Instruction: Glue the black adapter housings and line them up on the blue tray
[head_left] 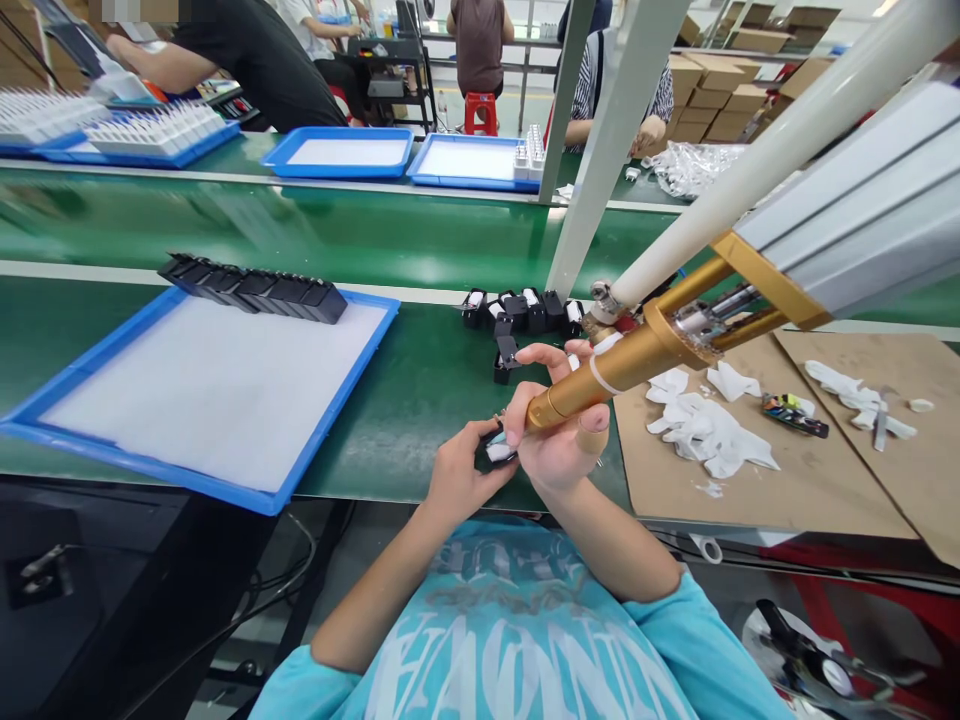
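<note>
green bench (420, 390) on a factory line, other people at work beyond the far belt. pinches a small black-and-white part (499, 450) in the left hand (457, 480), fingers closed on it, just above the bench's near edge. wraps the right hand (559, 440) tight round a gold driver (600, 385), tip at the part. shows more such parts (521, 310) clustered beyond the hands, a blue tray (335, 415) with a black row (255, 288) to the left, cardboard (787, 480) with white scraps (709, 430) to the right.
</note>
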